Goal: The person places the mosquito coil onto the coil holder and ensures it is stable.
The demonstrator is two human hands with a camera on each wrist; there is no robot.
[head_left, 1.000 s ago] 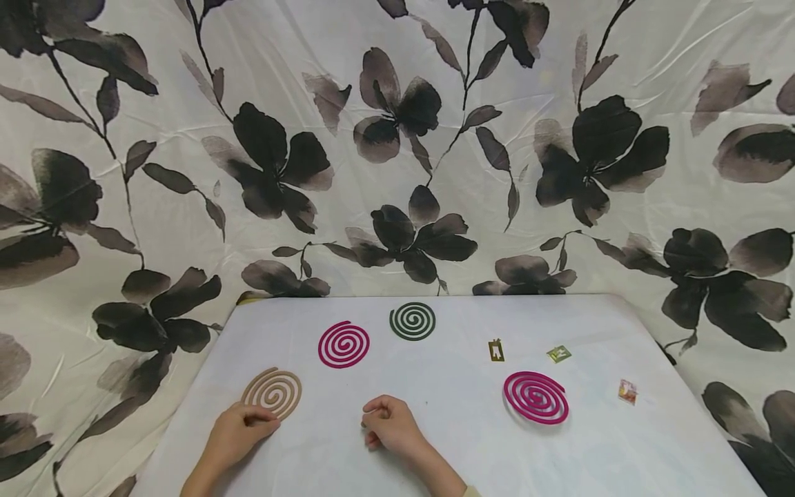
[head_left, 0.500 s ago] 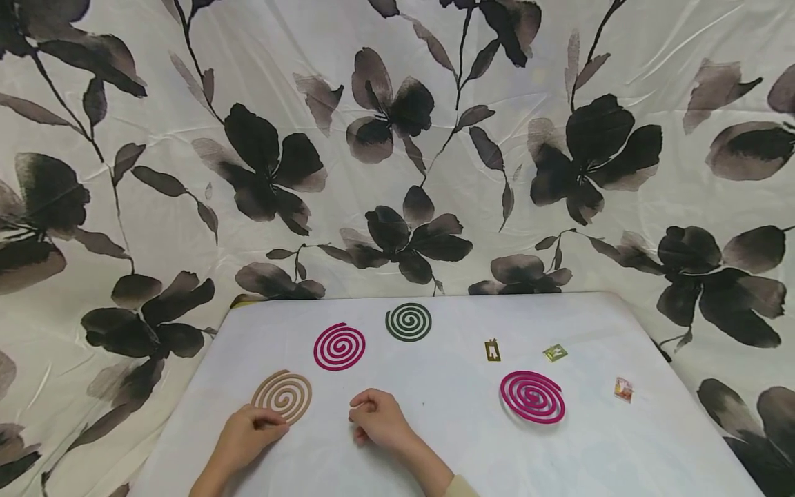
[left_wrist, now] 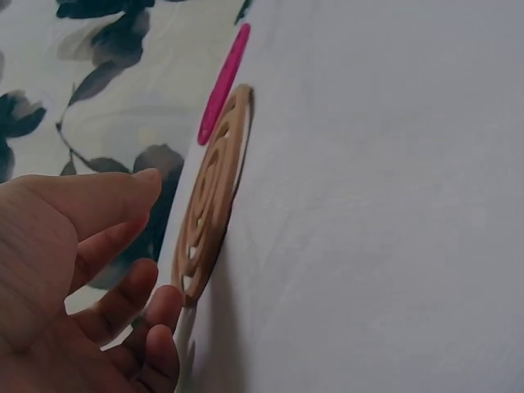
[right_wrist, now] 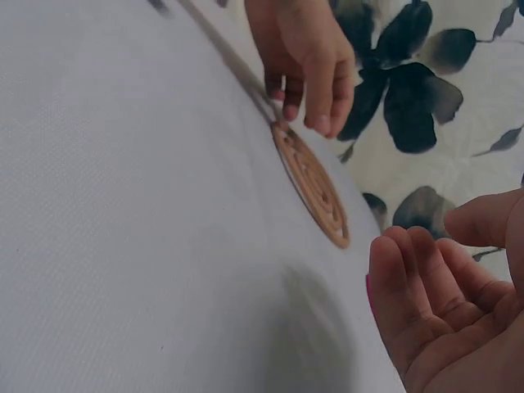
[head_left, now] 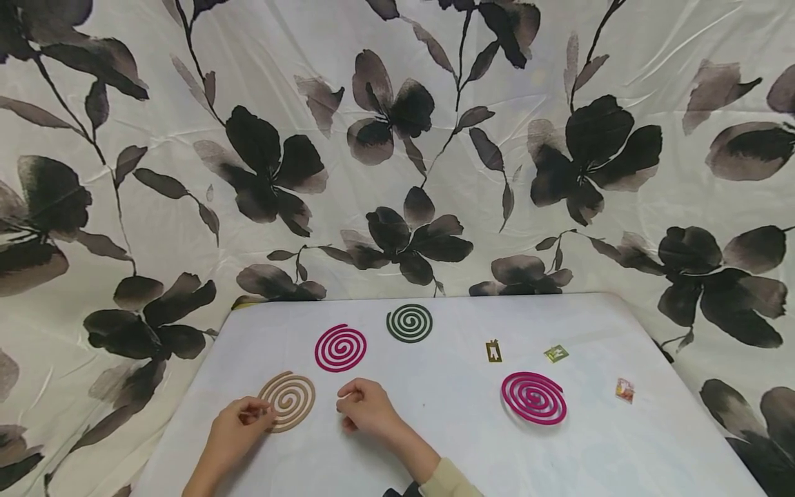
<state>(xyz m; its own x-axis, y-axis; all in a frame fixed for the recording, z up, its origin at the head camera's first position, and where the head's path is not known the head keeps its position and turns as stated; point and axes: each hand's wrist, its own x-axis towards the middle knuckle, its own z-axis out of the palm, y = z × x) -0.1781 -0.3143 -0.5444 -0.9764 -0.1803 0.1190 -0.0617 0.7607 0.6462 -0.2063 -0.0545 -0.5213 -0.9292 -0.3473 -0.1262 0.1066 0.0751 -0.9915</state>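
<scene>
Left hand [head_left: 232, 431]: fingers loosely curled, fingertips at the near-left edge of the tan coil [head_left: 288, 401]. Left wrist view shows a fingertip [left_wrist: 166, 304] touching the coil's rim; no closed grip visible, thumb is off it. Right wrist view has the fingers hanging just over that same edge.

Right hand [head_left: 366, 408]: loosely curled, holds nothing, resting on the table just right of the tan coil, not touching it. Fingers relaxed, palm partly open in the right wrist view. Hands are apart, with the tan coil between them.

Tan coil lies flat, near-left part of the white table [head_left: 447, 442].

Other items on the table: magenta coil [head_left: 340, 348] just behind the tan one, dark green coil [head_left: 409, 322] further back near the far edge, second magenta coil [head_left: 534, 397] well off to the right. Small metal stand [head_left: 493, 351] and a small green packet [head_left: 556, 353] behind that right coil, small red-white packet [head_left: 624, 390] to its right.

Backdrop: cream cloth with dark flower print [head_left: 397, 138] draped behind and down both sides of the table.

Containers: none in view.
</scene>
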